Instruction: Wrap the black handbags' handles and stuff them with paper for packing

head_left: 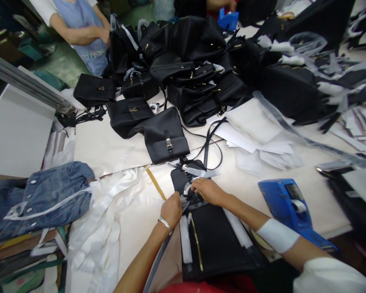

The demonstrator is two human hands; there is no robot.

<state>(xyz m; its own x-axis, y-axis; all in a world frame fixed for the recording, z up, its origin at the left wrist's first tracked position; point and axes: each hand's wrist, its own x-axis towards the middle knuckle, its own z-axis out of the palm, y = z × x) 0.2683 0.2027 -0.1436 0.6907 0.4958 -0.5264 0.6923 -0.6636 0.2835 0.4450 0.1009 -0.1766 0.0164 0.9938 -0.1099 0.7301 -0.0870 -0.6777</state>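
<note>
A black backpack (pixel 219 240) lies right in front of me, with a gold zipper (pixel 197 244) and white-wrapped straps (pixel 186 240) along its sides. Its top end points away from me, by a small black flap (pixel 177 180) with a metal buckle. My left hand (pixel 171 209), a silver bracelet on its wrist, is closed at the bag's top edge and pinches a translucent wrapping strip (pixel 185 203). Just to the right, my right hand (pixel 208 190) bends its fingers over a whitish wrapped piece near the buckle. Its fingertips are partly hidden, so what they grip is unclear.
Several black bags (pixel 167 136) are heaped across the table's far side. White paper sheets (pixel 256 126) and a blue tape dispenser (pixel 285 203) lie to the right. White strips (pixel 100 228) and a denim garment (pixel 49 195) are on the left. Another person (pixel 82 32) stands beyond.
</note>
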